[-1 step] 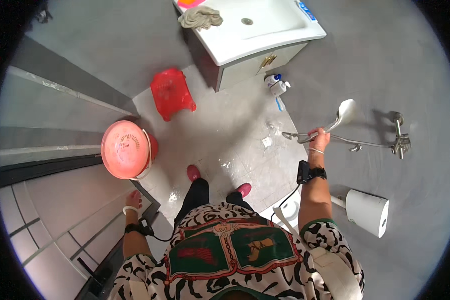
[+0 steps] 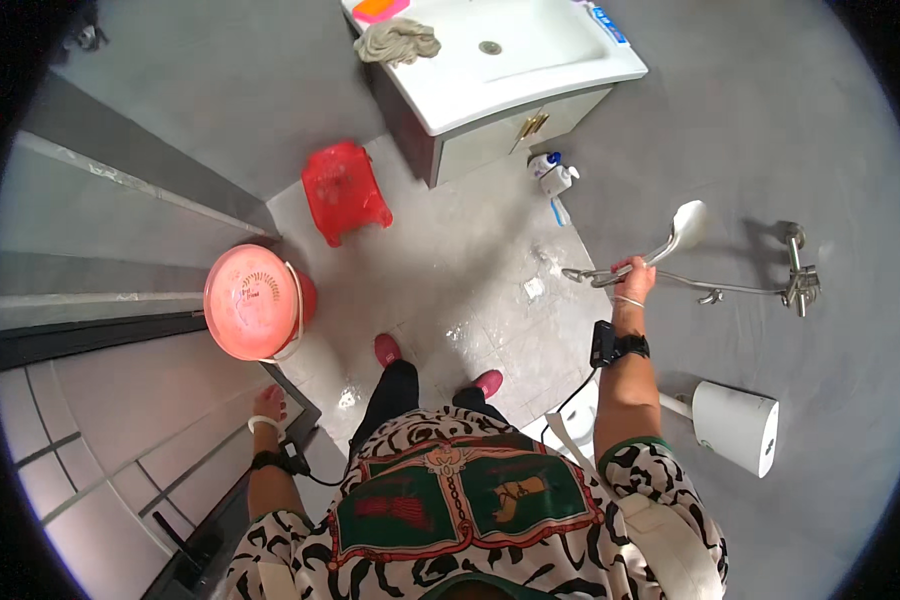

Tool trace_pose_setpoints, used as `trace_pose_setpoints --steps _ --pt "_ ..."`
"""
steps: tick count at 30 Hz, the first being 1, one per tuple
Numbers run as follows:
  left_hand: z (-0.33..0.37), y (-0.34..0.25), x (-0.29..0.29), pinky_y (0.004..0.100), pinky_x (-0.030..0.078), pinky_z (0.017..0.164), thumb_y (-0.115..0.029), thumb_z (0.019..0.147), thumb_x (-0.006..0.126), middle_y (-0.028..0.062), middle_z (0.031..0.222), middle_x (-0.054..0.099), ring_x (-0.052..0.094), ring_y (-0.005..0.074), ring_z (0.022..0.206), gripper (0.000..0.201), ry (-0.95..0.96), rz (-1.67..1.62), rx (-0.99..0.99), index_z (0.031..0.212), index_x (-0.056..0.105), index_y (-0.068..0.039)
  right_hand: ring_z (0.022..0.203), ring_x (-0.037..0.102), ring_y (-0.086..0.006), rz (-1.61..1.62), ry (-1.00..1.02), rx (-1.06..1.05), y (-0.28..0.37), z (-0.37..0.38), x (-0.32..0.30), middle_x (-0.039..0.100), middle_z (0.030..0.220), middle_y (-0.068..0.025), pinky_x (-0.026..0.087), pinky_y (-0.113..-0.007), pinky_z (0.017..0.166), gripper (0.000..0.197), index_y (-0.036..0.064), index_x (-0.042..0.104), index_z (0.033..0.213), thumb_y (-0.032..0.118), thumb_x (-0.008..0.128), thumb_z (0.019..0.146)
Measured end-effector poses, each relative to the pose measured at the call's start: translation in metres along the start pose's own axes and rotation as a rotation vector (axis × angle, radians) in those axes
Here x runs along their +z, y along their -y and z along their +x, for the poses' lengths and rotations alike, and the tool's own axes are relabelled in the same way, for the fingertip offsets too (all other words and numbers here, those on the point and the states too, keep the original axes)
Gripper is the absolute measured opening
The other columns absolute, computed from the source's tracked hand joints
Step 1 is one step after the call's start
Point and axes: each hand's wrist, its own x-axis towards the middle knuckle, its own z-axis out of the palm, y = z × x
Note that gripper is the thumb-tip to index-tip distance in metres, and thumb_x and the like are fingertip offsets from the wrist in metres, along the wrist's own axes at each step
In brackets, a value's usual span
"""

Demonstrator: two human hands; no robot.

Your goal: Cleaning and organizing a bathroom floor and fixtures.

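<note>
The right arm (image 2: 627,392) stretches forward and outward, elbow nearly straight, wrist (image 2: 627,316) roughly in line with the forearm; its right grip (image 2: 634,280) is closed, fingers wrapped round. The left arm (image 2: 273,490) angles out the other way, reaching less far forward, the left grip (image 2: 270,402) relaxed, fingers loosely bent. Both legs (image 2: 397,388) stand apart

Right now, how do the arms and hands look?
Bare left hand, with a white bangle; bare right hand, with a thin pale band. Both arms carry black straps and dark boxes with black cables. The short, pale sleeves have black markings and green edges.
</note>
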Motion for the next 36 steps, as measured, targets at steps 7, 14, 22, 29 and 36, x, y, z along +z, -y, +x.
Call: trace_pose_setpoints --steps 7,14,22,29,36 --pt "-0.069 0.041 0.032 0.0233 0.033 0.035 -0.023 0.077 0.053 -0.0035 0.058 0.047 0.043 0.0087 0.044 0.017 -0.09 -0.096 0.025 0.089 0.055 -0.01 0.043 0.043 -0.0186 0.245 -0.076 0.306 -0.015 0.019 -0.027 0.041 0.055 -0.0073 0.039 -0.033 0.037 0.016 0.008 0.037 0.074 0.003 0.048 0.064" --pt "-0.111 0.076 0.023 0.0249 0.031 0.031 -0.02 0.079 0.051 -0.0031 0.052 0.044 0.038 0.0092 0.036 0.012 0.042 -0.214 0.115 0.085 0.053 -0.009 0.045 0.041 -0.0169 0.527 -0.166 0.438 -0.019 0.015 -0.037 0.039 0.054 -0.0052 0.038 -0.033 0.041 0.012 0.0071 0.038 0.069 0.005 0.048 0.063" --pt "-0.156 0.056 0.049 0.0263 0.037 0.036 -0.022 0.078 0.052 -0.0019 0.057 0.049 0.044 0.0104 0.042 0.018 -0.189 -0.058 0.076 0.092 0.054 -0.01 0.049 0.041 -0.0165 0.623 -0.23 0.488 -0.03 0.015 -0.057 0.039 0.061 -0.0055 0.039 -0.034 0.042 0.011 0.0078 0.038 0.068 0.004 0.046 0.062" --pt "-0.154 0.067 0.041 0.0339 0.04 0.047 -0.028 0.075 0.055 -0.0007 0.066 0.054 0.05 0.0142 0.054 0.02 -0.198 -0.034 0.093 0.09 0.056 -0.014 0.049 0.041 -0.018 0.56 -0.252 0.507 -0.042 0.011 -0.068 0.039 0.059 -0.0065 0.038 -0.033 0.041 0.01 0.0066 0.039 0.07 0.006 0.047 0.064" --pt "-0.14 0.08 0.028 0.0249 0.032 0.034 -0.023 0.077 0.054 -0.0046 0.051 0.044 0.041 0.0086 0.041 0.009 -0.033 -0.116 0.123 0.077 0.054 -0.014 0.049 0.041 -0.0187 0.505 -0.253 0.552 -0.052 0.002 -0.063 0.039 0.059 -0.007 0.038 -0.034 0.041 0.01 0.0056 0.038 0.07 0.007 0.047 0.064"
